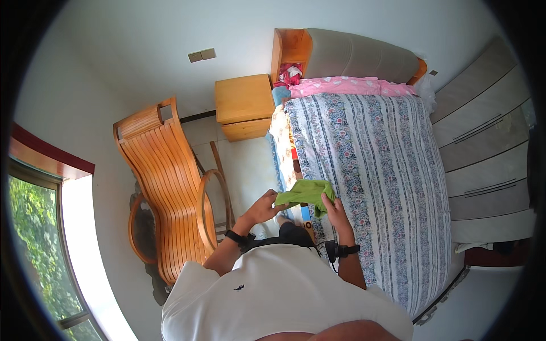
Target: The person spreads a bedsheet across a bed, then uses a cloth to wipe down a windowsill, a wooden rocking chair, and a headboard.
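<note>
A green cloth (305,193) is stretched between my two hands, above the near left edge of the bed. My left hand (261,207) pinches its left end between thumb and fingers. At its right end my right hand (337,211) grips the fabric, with the thumb on top and a fold hanging beside it. Below the cloth lies a striped floral bedspread (362,170) spread over the bed. Each wrist wears a black strap with a small device.
A slatted wooden rocking chair (158,179) stands at left, near a window (42,238). A wooden nightstand (244,98) adjoins the bed's padded headboard (362,53). Pink heart-patterned fabric (354,86) lies along the headboard. A grey wardrobe (486,170) stands at right.
</note>
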The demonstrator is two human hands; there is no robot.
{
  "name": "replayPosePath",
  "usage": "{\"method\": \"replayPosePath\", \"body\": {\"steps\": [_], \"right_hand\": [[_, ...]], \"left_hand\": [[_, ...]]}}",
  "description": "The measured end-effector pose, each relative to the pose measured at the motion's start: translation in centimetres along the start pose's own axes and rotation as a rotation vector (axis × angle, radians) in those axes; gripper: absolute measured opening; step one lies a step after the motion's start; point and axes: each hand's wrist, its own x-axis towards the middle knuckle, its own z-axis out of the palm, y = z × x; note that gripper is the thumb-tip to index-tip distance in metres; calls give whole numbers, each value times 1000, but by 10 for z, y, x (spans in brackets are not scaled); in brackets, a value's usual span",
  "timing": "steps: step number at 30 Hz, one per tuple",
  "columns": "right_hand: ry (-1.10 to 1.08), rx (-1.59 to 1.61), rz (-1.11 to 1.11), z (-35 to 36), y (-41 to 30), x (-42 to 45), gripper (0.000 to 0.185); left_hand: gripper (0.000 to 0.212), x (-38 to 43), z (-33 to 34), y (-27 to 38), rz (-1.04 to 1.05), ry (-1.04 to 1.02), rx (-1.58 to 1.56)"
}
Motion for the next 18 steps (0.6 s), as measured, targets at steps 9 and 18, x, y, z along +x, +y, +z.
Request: {"method": "replayPosePath", "body": {"steps": [9, 18], "right_hand": [[-77, -153, -463, 38, -53, 212, 33], [-8, -506, -656, 30, -76, 340, 33]], "left_hand": [[31, 133, -99, -68, -101, 362, -270], [28, 253, -191, -106, -391, 298, 180]]}}
